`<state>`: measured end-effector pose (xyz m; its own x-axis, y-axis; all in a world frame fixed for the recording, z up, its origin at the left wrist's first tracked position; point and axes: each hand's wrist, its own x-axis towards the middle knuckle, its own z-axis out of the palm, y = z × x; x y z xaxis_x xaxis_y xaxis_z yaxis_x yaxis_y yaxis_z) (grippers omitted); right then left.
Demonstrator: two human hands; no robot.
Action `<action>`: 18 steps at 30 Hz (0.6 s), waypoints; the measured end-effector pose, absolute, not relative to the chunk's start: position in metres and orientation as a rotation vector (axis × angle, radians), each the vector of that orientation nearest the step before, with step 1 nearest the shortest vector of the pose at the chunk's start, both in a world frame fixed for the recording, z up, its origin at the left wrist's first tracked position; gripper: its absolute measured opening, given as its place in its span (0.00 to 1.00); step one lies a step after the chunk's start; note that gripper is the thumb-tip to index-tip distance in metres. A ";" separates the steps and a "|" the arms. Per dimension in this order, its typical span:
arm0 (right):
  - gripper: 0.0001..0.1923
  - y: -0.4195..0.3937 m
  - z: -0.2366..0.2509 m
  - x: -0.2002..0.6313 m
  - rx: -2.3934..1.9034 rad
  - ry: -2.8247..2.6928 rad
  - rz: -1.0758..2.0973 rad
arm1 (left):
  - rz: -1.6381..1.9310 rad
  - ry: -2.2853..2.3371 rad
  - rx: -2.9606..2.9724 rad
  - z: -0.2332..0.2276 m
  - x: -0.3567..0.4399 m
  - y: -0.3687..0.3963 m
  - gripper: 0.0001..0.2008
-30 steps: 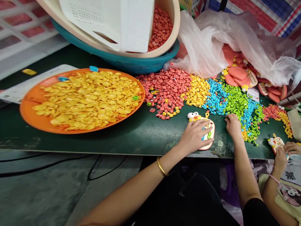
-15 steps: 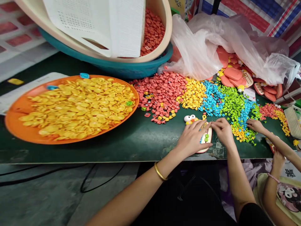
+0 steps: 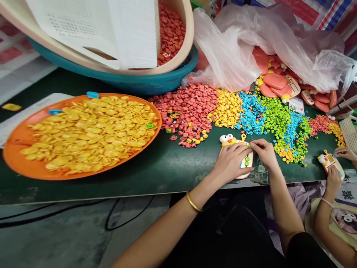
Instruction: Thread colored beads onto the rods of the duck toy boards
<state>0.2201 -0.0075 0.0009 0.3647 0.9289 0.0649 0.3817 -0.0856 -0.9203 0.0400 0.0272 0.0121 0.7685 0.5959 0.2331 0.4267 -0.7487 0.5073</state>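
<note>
A cream, duck-faced toy [image 3: 246,172] with a red rim, bulging white eyes and a yellow loop lies on the green table near its front edge. My left hand [image 3: 230,160] spans it, fingers across the top and thumb along the lower side, holding it down. Two small green tiles [image 3: 247,161] sit in the toy's slot, beside the thumb. My right hand [image 3: 264,152] is at the toy's upper right edge, fingers pinched on a small green piece [image 3: 250,146], mostly hidden by the fingertips. Part of the toy's face lies under my left hand.
An orange tray [image 3: 16,165] of yellow discs stands left. Behind are stacked basins [image 3: 156,82], heaps of red pieces [image 3: 192,108], yellow, blue and green pieces [image 3: 276,115], and plastic-covered toys [image 3: 275,80]. At right, another person's hands [image 3: 334,178] work on a similar toy [image 3: 331,160].
My right hand has moved slightly left and down onto the toy's edge. The other person's hand has left the heap for their own toy. The view has shifted a little.
</note>
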 end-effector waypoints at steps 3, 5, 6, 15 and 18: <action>0.11 -0.004 -0.006 0.216 -1.653 -1.099 0.774 | 0.545 0.778 2.516 0.011 0.039 0.026 0.27; 0.11 -0.003 -0.008 0.214 -1.655 -1.078 0.800 | 0.559 0.810 2.477 0.009 0.039 0.025 0.29; 0.10 -0.003 -0.008 0.213 -1.671 -1.078 0.784 | 0.576 0.830 2.452 0.008 0.039 0.025 0.32; 0.12 -0.055 0.004 0.210 -1.747 -1.391 0.346 | 0.605 0.782 2.494 0.003 0.038 0.028 0.35; 0.14 -0.069 0.002 0.235 -1.923 -1.198 0.004 | 0.727 0.692 2.481 -0.001 0.038 0.030 0.27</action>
